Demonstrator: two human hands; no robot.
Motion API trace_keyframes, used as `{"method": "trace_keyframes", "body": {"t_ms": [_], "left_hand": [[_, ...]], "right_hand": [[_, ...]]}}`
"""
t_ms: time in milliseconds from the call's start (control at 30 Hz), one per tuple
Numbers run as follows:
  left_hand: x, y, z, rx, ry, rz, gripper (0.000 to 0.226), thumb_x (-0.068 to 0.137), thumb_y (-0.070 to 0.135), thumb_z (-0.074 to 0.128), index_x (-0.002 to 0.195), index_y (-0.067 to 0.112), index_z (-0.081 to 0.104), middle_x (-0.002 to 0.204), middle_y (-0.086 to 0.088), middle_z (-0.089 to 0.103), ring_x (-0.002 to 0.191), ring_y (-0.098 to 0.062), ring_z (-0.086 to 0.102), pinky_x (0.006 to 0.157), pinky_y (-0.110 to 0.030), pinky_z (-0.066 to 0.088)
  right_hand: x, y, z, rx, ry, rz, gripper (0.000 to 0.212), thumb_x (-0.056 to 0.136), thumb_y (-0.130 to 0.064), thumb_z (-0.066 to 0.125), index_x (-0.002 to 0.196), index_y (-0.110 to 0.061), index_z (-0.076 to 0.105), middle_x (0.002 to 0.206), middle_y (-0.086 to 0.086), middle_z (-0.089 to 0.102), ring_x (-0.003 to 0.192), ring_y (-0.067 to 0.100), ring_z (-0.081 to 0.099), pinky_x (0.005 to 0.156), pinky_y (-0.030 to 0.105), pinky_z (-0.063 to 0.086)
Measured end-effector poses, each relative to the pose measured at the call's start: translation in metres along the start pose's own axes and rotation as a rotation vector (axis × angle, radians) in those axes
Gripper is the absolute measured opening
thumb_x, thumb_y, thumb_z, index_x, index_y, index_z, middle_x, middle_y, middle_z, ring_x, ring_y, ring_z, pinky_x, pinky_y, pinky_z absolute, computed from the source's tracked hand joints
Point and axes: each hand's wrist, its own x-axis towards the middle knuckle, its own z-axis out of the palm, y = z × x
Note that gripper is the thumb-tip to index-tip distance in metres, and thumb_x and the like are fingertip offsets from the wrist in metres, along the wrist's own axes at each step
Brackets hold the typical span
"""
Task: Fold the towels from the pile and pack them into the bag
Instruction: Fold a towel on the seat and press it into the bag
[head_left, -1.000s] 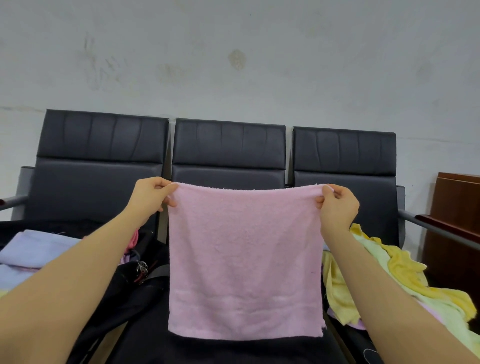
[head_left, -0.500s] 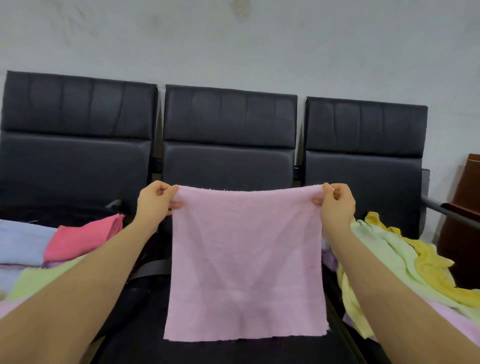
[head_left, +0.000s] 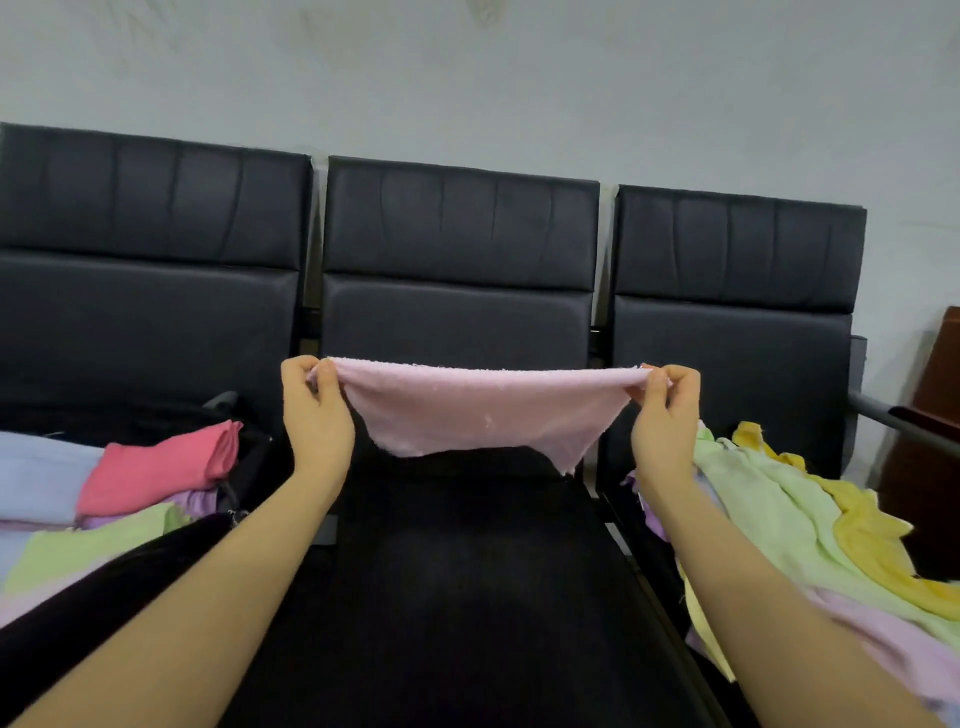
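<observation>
Both hands, left hand (head_left: 317, 410) and right hand (head_left: 665, 415), pinch the pink towel (head_left: 483, 410) corners tight. Lay it flat on the seat (head_left: 457, 571), maybe, then fold evenly.

pink towel (head_left: 483, 410): nubby matt terry cloth. seat backs (head_left: 457, 249): black leatherette, slight sheen. armrest (head_left: 893, 423): metal.

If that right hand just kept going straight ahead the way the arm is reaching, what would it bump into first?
Most likely the black seat backrest right behind it. The right hand, pinching the pink towel by a corner, has nothing visible between it and the backrest, though depth is hard to judge here.
</observation>
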Motion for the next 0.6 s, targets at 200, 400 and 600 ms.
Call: {"method": "trace_keyframes", "body": {"t_ms": [200, 400, 600], "left_hand": [[-0.056, -0.037, -0.04, 0.271, -0.046, 0.004, 0.01, 0.1, 0.025, 0.042, 0.095, 0.017, 0.047, 0.104, -0.01, 0.053, 0.093, -0.024, 0.052, 0.078, -0.039, 0.042], [-0.078, -0.068, -0.064, 0.635, -0.154, 0.048, 0.017, 0.098, 0.023, 0.047, 0.096, 0.008, 0.055, 0.099, -0.014, 0.052, 0.093, -0.033, 0.046, 0.079, -0.043, 0.037], [-0.073, -0.101, -0.064, 1.003, -0.3, 0.12, 0.021, 0.096, 0.024, 0.052, 0.097, 0.006, 0.061, 0.1, -0.016, 0.057, 0.097, -0.038, 0.047, 0.083, -0.045, 0.032]], "right_hand": [[-0.055, 0.013, -0.027, -0.212, -0.02, 0.102, 0.014, 0.102, -0.02, 0.038, 0.103, -0.011, 0.048, 0.091, 0.005, 0.053, 0.088, 0.02, 0.051, 0.079, 0.03, 0.038], [-0.085, 0.044, -0.04, -0.448, -0.004, 0.164, 0.02, 0.1, -0.02, 0.04, 0.097, -0.01, 0.056, 0.076, -0.004, 0.049, 0.094, 0.026, 0.052, 0.102, 0.051, 0.035], [-0.089, 0.075, -0.037, -0.552, -0.165, 0.232, 0.012, 0.101, -0.018, 0.04, 0.091, -0.014, 0.045, 0.07, -0.007, 0.041, 0.089, 0.027, 0.053, 0.101, 0.048, 0.036]]}}
